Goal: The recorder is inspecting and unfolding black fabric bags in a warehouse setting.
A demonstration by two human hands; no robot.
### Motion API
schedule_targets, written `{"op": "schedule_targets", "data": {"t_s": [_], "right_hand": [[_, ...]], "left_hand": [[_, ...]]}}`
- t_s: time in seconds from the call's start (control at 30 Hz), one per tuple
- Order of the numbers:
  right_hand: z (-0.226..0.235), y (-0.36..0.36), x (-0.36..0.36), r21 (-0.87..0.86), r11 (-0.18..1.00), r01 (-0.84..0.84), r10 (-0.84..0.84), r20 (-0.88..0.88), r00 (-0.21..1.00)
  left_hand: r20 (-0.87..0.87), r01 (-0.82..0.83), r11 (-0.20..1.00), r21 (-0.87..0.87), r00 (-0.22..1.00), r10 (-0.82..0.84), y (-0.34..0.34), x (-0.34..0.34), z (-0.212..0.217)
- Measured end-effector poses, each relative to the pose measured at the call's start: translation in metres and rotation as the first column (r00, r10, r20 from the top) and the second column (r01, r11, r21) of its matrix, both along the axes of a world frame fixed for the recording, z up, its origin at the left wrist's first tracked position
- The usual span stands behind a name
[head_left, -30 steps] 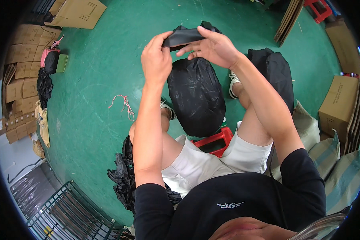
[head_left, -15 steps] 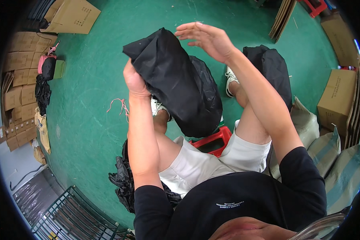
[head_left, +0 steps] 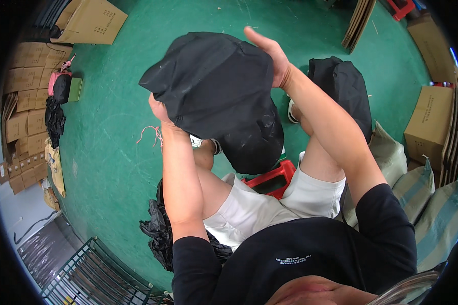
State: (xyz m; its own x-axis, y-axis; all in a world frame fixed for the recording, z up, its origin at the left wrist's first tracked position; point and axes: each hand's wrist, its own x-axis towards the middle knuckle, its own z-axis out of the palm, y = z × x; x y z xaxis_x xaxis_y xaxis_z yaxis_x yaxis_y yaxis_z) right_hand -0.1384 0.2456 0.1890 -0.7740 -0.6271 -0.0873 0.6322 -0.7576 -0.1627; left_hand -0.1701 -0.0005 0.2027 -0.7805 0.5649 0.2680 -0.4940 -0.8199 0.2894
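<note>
A large black cloth bag (head_left: pixel 213 76) is raised over my knees, its broad side spread toward me. My left hand (head_left: pixel 158 108) is closed on its left edge, with the fingers hidden behind the cloth. At the bag's upper right edge is my right hand (head_left: pixel 276 57), thumb stretched upward and the other fingers out of sight behind the fabric. Beneath the raised part, a rounded black bundle (head_left: pixel 254 145) hangs down between my legs; I cannot tell whether it belongs to the same bag. Under it stands a red plastic stool (head_left: pixel 288 173).
Another black bundle (head_left: pixel 341 94) stands beyond my right knee. Crumpled black material (head_left: pixel 160 239) lies by my left hip. Woven sacks (head_left: pixel 437 213) and a carton (head_left: pixel 428 117) are on the right. Stacked cartons (head_left: pixel 30 99) line the left, with a metal rack (head_left: pixel 94 269) below.
The black bag has turned and spread from a narrow shape to a broad panel. My right hand has come down from above it to its right edge. My left hand has shifted slightly left and down.
</note>
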Motion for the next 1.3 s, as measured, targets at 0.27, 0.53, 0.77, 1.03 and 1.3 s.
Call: {"op": "schedule_targets", "data": {"t_s": [0.27, 0.53, 0.77, 1.03, 1.3], "right_hand": [[-0.016, 0.011, 0.002, 0.014, 0.993, -0.113, 0.110, -0.368, 0.923], [-0.005, 0.049, 0.027, 0.262, 0.965, -0.004, 0.198, -0.719, 0.667], [-0.004, 0.052, 0.029, -0.208, 0.943, 0.258, -0.327, -0.459, 0.826], [0.013, 0.061, 0.019, -0.182, 0.905, 0.385, -0.425, -0.425, 0.799], [0.006, 0.065, 0.008, 0.000, 0.834, 0.552, -0.548, -0.128, 0.827]], "left_hand": [[-0.134, 0.128, 0.991, 0.042, 0.983, -0.121, 0.006, -0.008, 0.006], [-0.016, 0.110, 0.987, -0.119, 0.994, -0.112, -0.009, -0.021, 0.007], [0.193, -0.048, 0.939, -0.340, 0.974, 0.120, 0.010, -0.013, 0.026], [0.119, 0.183, 0.983, -0.030, 0.977, -0.178, 0.003, -0.010, 0.024], [-0.026, 0.011, 0.986, -0.167, 1.000, -0.015, 0.019, -0.003, 0.024]]}}
